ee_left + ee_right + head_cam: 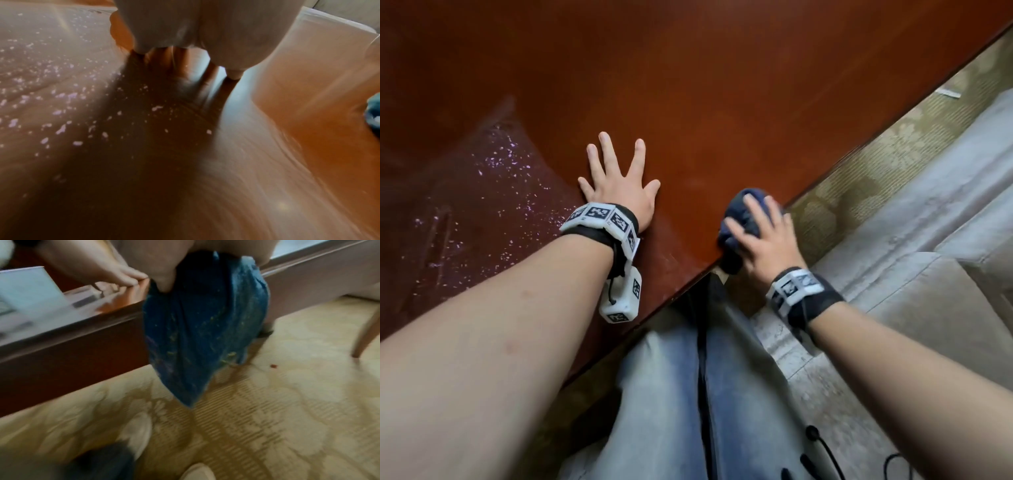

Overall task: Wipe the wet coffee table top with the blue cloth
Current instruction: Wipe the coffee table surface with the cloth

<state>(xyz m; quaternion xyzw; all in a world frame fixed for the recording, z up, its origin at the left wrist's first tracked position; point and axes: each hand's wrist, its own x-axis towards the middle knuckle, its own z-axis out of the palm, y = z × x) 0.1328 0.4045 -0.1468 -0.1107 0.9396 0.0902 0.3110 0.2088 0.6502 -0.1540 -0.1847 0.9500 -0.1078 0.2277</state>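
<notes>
Head view: the left hand (619,185) lies flat with fingers spread on the glossy reddish-brown wooden coffee table top (722,85); water droplets (493,161) speckle the surface to its left; the right hand (763,240) clutches the bunched dark blue cloth (739,219) at the table's near edge, beside patterned beige carpet (876,164).

Left wrist view: droplets scattered left; broad bare wood right.

Right wrist view: the cloth hangs lengthwise downward, past the edge.

The right wrist view is motion-blurred, and the blue cloth (374,112) is cut off in the left wrist view.
</notes>
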